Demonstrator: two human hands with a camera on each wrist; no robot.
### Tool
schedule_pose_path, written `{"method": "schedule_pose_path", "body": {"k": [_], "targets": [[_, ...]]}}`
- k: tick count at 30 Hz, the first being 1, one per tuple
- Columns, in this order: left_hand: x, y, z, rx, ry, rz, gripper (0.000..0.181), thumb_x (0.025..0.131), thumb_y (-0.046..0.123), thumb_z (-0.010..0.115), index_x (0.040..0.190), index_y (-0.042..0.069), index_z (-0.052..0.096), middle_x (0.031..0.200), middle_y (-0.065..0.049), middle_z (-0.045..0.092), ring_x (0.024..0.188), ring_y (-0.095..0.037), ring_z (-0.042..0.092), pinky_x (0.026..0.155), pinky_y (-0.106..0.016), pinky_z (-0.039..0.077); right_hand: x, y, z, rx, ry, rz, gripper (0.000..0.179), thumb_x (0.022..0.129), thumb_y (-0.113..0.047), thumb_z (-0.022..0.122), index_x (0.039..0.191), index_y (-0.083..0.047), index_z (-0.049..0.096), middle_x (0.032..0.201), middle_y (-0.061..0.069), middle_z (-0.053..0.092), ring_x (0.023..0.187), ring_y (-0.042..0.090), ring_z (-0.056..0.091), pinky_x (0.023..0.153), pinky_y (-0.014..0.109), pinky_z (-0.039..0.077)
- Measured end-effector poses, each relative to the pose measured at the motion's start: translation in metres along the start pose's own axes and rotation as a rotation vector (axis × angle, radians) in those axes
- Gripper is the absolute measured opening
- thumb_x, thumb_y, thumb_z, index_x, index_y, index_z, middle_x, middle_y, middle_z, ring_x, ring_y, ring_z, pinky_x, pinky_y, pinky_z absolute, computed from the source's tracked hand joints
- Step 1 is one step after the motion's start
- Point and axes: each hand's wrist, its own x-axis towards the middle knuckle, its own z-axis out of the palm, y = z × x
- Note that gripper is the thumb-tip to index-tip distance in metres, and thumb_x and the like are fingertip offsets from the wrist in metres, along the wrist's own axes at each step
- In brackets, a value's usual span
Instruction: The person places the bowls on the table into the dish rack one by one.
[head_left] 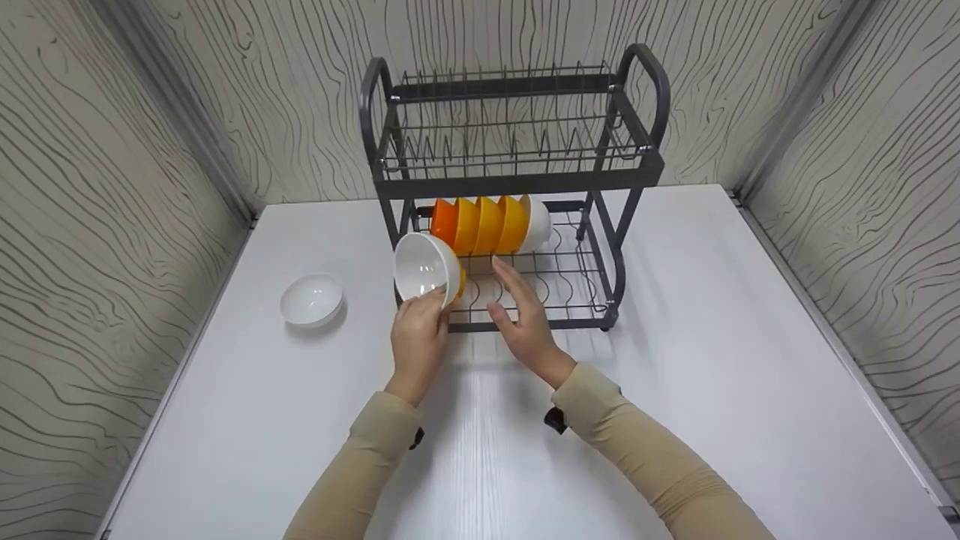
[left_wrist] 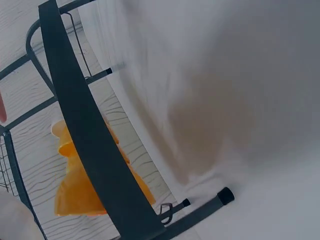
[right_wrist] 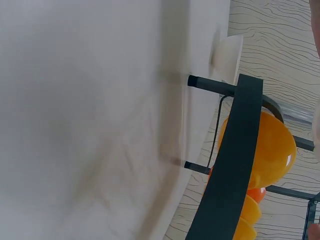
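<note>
My left hand grips a white bowl by its lower rim, at the front left of the dish rack's lower tier. The bowl is tilted on its side, with its hollow facing left. Just behind it a yellow bowl is in the rack, mostly hidden in the head view. My right hand holds nothing; its thumb and fingers are spread over the front of the lower tier. Farther back stands a row of bowls on edge: an orange bowl, several yellow bowls and a white one.
The dark two-tier dish rack stands at the back of the white table; its upper tier has wire slots. Left of it, a small white bowl sits upright on the table. Wood-grain panels enclose the back and sides.
</note>
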Motion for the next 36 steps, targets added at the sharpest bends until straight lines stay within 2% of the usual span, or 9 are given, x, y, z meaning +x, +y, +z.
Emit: {"method": "schedule_pose_path", "body": {"k": [4,6,10,13,16,19,25,31,36], "targets": [[-0.002,0.012,0.007,-0.013,-0.005,0.052,0.016,0.083,0.014,0.067,0.098,0.01,0.068,0.104,-0.001,0.071,0.097,-0.015,0.066,0.088,-0.034,0.051,0.004,-0.007,0.003,0.012,-0.045,0.037,0.059,0.087,-0.005,0.057,0.141,-0.003,0.034,0.15,0.01,0.031,0.139,0.024,0.028,0.114,0.037,0.026],[-0.002,0.017,0.01,-0.03,-0.028,0.063,0.017,0.083,0.014,0.066,0.1,0.012,0.068,0.106,0.0,0.07,0.098,-0.014,0.066,0.088,-0.033,0.051,0.005,-0.01,0.004,0.036,-0.065,0.063,0.062,0.087,-0.006,0.058,0.143,-0.004,0.031,0.152,0.01,0.027,0.14,0.024,0.026,0.113,0.04,0.028],[-0.004,0.025,0.014,-0.076,-0.099,0.071,0.016,0.086,0.015,0.064,0.101,0.014,0.067,0.107,0.001,0.07,0.099,-0.013,0.066,0.089,-0.034,0.051,0.006,-0.012,0.004,0.076,-0.082,0.132,0.068,0.087,-0.006,0.058,0.145,-0.004,0.024,0.154,0.013,0.02,0.14,0.026,0.025,0.109,0.043,0.034],[-0.005,0.028,0.015,-0.096,-0.157,0.09,0.011,0.088,0.017,0.062,0.098,0.016,0.067,0.105,0.002,0.071,0.098,-0.012,0.066,0.088,-0.032,0.051,0.009,-0.025,-0.002,0.08,-0.086,0.201,0.069,0.087,-0.005,0.058,0.145,-0.002,0.022,0.154,0.014,0.018,0.14,0.029,0.024,0.11,0.046,0.032],[-0.006,0.027,0.016,-0.103,-0.207,0.127,0.012,0.088,0.018,0.061,0.099,0.018,0.066,0.104,0.004,0.071,0.097,-0.011,0.066,0.088,-0.03,0.051,0.009,-0.023,-0.006,0.07,-0.084,0.225,0.068,0.088,-0.012,0.057,0.146,-0.007,0.023,0.155,0.009,0.019,0.141,0.028,0.024,0.111,0.046,0.029],[-0.007,0.023,0.017,-0.108,-0.261,0.155,0.018,0.088,0.021,0.061,0.106,0.02,0.066,0.107,0.004,0.07,0.1,-0.011,0.065,0.092,-0.031,0.05,0.007,-0.013,-0.007,0.07,-0.081,0.223,0.069,0.088,-0.02,0.059,0.147,-0.014,0.024,0.155,0.003,0.019,0.14,0.025,0.026,0.109,0.044,0.033],[-0.006,0.017,0.016,-0.113,-0.37,0.15,0.027,0.088,0.02,0.061,0.114,0.023,0.063,0.115,0.005,0.067,0.106,-0.012,0.063,0.099,-0.039,0.046,0.005,-0.005,-0.008,0.098,-0.099,0.308,0.072,0.087,-0.024,0.064,0.147,-0.024,0.025,0.154,-0.003,0.022,0.134,0.023,0.035,0.104,0.04,0.041],[-0.004,0.012,0.017,-0.085,-0.42,0.155,0.029,0.088,0.019,0.061,0.117,0.024,0.062,0.116,0.004,0.066,0.108,-0.013,0.062,0.102,-0.04,0.043,0.006,-0.005,-0.009,0.115,-0.109,0.363,0.073,0.084,-0.027,0.068,0.145,-0.027,0.029,0.152,-0.005,0.026,0.13,0.021,0.04,0.1,0.037,0.045],[-0.003,0.01,0.017,-0.113,-0.445,0.141,0.032,0.088,0.017,0.06,0.119,0.025,0.061,0.118,0.003,0.065,0.112,-0.014,0.06,0.105,-0.04,0.039,0.008,-0.008,-0.011,0.111,-0.092,0.374,0.074,0.081,-0.028,0.07,0.145,-0.027,0.031,0.151,-0.005,0.03,0.128,0.021,0.043,0.098,0.032,0.047]]}}
